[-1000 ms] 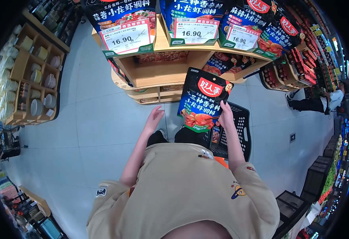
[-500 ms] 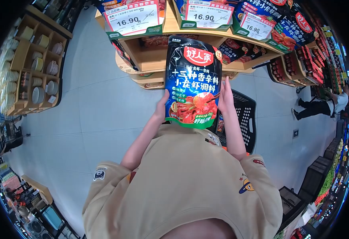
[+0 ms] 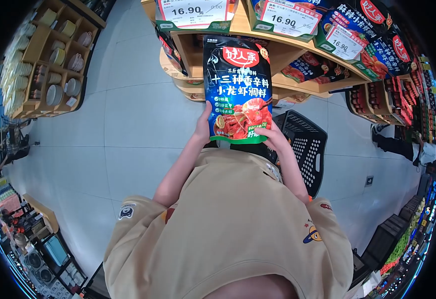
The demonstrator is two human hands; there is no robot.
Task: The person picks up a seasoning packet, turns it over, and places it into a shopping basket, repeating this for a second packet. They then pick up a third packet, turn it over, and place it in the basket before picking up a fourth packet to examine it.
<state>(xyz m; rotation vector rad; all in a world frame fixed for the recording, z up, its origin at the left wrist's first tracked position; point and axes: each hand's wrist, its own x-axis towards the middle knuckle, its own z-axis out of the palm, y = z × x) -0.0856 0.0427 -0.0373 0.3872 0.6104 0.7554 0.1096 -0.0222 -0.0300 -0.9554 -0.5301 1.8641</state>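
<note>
Upright in front of my chest is a dark blue and black crayfish seasoning pouch [image 3: 238, 89], its printed front facing me. The pouch has a red logo, white lettering and a picture of red crayfish. My left hand [image 3: 204, 124] grips its lower left edge, with most of the fingers hidden behind it. At the lower right corner, my right hand [image 3: 275, 136] holds on with the thumb lying across the front.
A wooden shelf [image 3: 188, 55] with similar pouches and price tags [image 3: 288, 19] stands ahead. Right of my legs is a black perforated basket [image 3: 305, 149]. Bowls fill a rack [image 3: 61, 74] on the left. A person [image 3: 400, 145] stands at the far right.
My right hand has slid down from the pouch's right side to its lower corner, thumb now on the front. The shelf has shifted right and up in view.
</note>
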